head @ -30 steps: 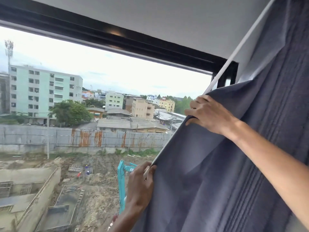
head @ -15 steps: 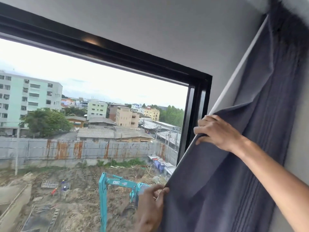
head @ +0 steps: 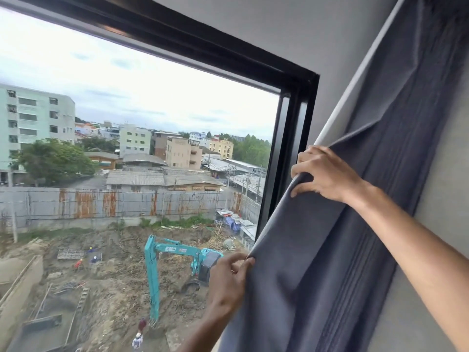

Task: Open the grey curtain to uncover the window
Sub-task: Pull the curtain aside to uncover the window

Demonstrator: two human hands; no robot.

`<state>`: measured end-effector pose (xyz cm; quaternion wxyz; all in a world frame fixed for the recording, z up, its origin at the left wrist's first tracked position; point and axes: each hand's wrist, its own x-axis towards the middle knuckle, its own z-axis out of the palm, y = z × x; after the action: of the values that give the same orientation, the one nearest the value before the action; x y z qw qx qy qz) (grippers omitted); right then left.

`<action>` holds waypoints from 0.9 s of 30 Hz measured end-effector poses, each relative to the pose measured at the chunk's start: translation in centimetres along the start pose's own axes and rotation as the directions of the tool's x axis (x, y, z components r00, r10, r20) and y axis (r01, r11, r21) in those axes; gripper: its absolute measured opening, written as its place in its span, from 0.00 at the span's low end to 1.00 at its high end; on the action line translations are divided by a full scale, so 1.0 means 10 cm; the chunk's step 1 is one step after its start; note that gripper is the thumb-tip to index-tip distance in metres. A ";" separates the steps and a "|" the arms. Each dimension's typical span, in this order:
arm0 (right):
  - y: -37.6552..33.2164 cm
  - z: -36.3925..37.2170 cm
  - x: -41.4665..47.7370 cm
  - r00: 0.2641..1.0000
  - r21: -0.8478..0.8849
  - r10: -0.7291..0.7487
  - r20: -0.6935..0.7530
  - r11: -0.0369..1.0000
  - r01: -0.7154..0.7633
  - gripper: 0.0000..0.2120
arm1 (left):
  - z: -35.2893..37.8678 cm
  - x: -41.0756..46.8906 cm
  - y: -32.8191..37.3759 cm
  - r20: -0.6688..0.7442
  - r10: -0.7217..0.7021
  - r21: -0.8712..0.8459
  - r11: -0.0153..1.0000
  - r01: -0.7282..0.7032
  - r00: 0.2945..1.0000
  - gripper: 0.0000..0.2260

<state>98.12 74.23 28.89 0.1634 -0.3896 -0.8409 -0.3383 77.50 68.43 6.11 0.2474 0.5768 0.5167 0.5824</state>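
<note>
The grey curtain point(head: 330, 250) hangs bunched at the right side, its white-lined edge running up toward the ceiling. My right hand point(head: 327, 174) grips the curtain's leading edge high up, fingers curled over the fold. Lower down, my left hand point(head: 228, 278) pinches the same edge between thumb and fingers. The window point(head: 142, 138) with its black frame point(head: 286, 158) is almost wholly uncovered; only its lower right corner sits behind the fabric.
A grey wall point(head: 266, 29) runs above and to the right of the window frame, and more wall point(head: 436, 224) shows right of the curtain. Through the glass lies a construction site with a teal excavator point(head: 162, 252) and buildings beyond.
Both hands have drawn the curtain edge further right. The frame's right upright and the wall strip beside it have come into sight, and the fabric is more tightly bunched.
</note>
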 end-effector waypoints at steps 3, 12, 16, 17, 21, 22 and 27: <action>-0.05 0.05 0.01 1.000 0.009 0.004 -0.011 1.000 -0.004 0.22 | 0.00 0.00 -0.05 -0.003 -0.013 0.065 0.998 0.013 1.000 0.07; -0.27 0.15 -0.13 0.998 0.051 0.065 -0.018 0.997 -0.064 0.25 | 0.00 -0.09 -0.26 0.061 -0.081 0.024 0.997 0.080 0.995 0.03; -0.39 0.13 -0.19 0.993 0.021 0.116 0.035 0.993 -0.117 0.26 | 0.12 -0.16 -0.33 0.113 -0.138 0.031 0.990 0.135 0.984 0.04; -0.43 0.12 -0.21 0.992 0.009 0.118 0.053 0.993 -0.118 0.26 | 0.15 -0.18 -0.35 0.124 -0.142 0.043 0.990 0.137 0.982 0.03; -0.64 0.04 -0.27 0.980 -0.015 0.153 0.126 0.988 -0.152 0.27 | 0.22 -0.28 -0.40 0.128 -0.137 0.105 0.987 0.124 0.982 0.04; -0.69 0.02 -0.29 0.977 -0.030 0.157 0.144 0.988 -0.155 0.27 | 0.23 -0.31 -0.42 0.140 -0.123 0.133 0.986 0.104 0.983 0.05; -0.81 0.04 -0.39 0.972 -0.099 0.146 0.182 0.987 -0.129 0.25 | 0.15 -0.39 -0.39 0.239 0.041 0.215 0.972 -0.094 0.970 0.10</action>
<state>94.45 68.59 22.91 0.0891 -0.4839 -0.8082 -0.3237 78.53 66.83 0.75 0.2194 0.6826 0.5265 0.4569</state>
